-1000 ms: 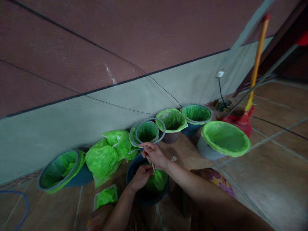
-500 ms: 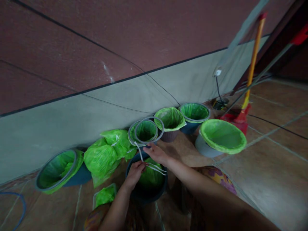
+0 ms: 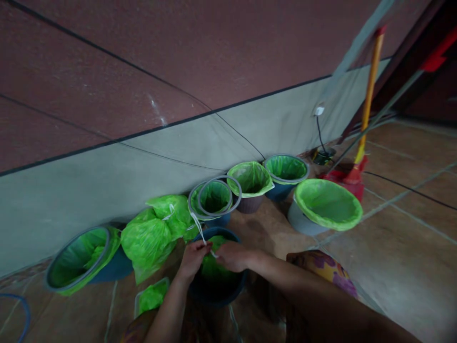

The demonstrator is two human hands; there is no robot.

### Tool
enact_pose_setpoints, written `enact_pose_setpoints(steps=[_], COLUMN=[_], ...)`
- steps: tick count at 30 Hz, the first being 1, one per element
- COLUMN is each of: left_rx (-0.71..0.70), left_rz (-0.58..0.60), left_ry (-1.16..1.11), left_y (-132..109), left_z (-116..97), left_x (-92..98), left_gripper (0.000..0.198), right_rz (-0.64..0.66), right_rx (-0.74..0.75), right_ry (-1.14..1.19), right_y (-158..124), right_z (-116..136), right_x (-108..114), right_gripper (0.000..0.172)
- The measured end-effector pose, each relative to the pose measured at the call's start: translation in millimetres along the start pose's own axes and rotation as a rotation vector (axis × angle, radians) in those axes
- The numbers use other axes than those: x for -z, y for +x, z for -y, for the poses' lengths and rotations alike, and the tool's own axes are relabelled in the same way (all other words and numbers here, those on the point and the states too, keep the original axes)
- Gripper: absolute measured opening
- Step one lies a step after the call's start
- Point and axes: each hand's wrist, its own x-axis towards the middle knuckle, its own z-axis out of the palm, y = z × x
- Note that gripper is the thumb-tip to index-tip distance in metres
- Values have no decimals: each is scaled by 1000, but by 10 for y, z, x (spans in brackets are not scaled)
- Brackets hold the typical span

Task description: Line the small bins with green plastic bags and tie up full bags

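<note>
Green bag (image 3: 214, 272) is sitting inside a dark blue bin (image 3: 219, 299), partly hidden beneath two hands meeting above that bin. Over the bin's left side, the left hand (image 3: 193, 258) is pinching a white drawstring (image 3: 199, 227), whose loop is sticking up past the bin's far rim. Over the bin's right side, the right hand (image 3: 233, 255) is curling inward, its fingers pressing together on a lower stretch of the string. Nested bins (image 3: 214, 196) with grey rims are standing just behind the dark blue bin, while filled green bags (image 3: 152, 234) are slumping beyond its left side. A small container (image 3: 152, 296) of green plastic is lying near its left; well to its right, a grey bin (image 3: 303, 221) is wearing a green liner (image 3: 326, 202).
</note>
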Motion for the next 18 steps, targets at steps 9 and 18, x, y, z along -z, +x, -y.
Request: enact_pose_setpoints(steps=[9, 18], left_rx=[-369, -707], left_rz=[71, -33], left_ry=[520, 859], left_y=[-152, -189], left_z=[-68, -4], left_x=[9, -12], left_gripper=[24, 26], right_rz=[-189, -149], right_rx=[-136, -213], right_ry=[293, 620], right_y=[160, 324], right_z=[-132, -165], right_x=[78, -219], right_gripper=[29, 32])
